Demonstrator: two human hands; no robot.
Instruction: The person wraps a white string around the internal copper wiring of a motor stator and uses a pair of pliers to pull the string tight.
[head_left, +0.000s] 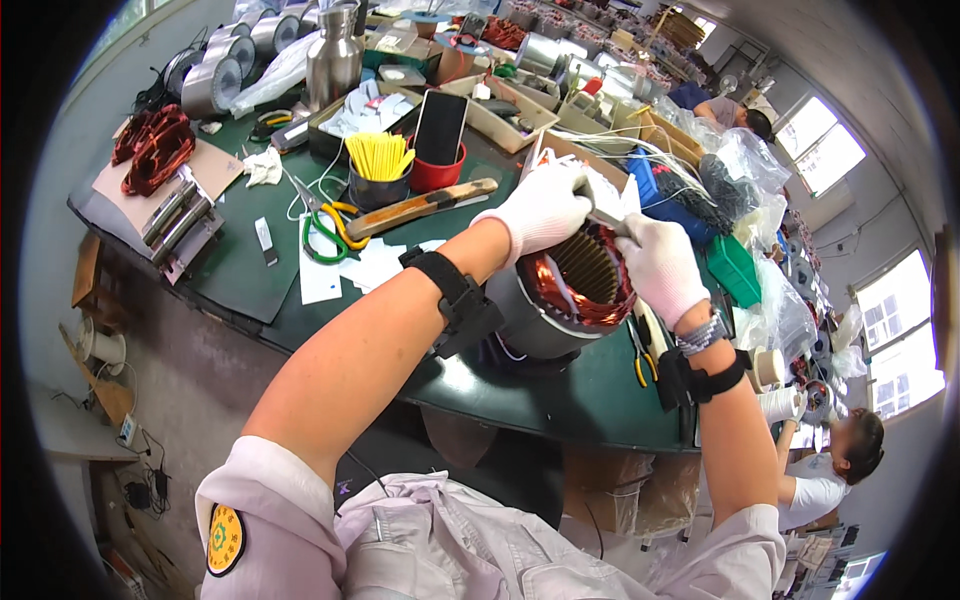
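Observation:
A motor stator (540, 318) with a dark grey housing stands on the green table. Red-brown copper windings (548, 285) ring its slotted core (588, 268). My left hand (545, 208), in a white glove, is closed above the far side of the windings. Beside it, my gloved right hand (662, 265) is closed over the right rim. A pale grey flat piece (606, 204) spans the gap between my fingertips, with both hands at its ends. Its exact kind is unclear, and my fingers partly hide it. A white pointed sheet (630, 194) sticks up behind it.
Left of the stator lie a wooden stick (425, 205), green-and-orange-handled scissors (325, 232) and white paper (385, 268). Yellow strips (378, 156) fill a dark cup; a phone (440, 127) stands in a red bowl (437, 176). Yellow-handled pliers (642, 358) lie at right. Co-workers (835, 470) sit further off.

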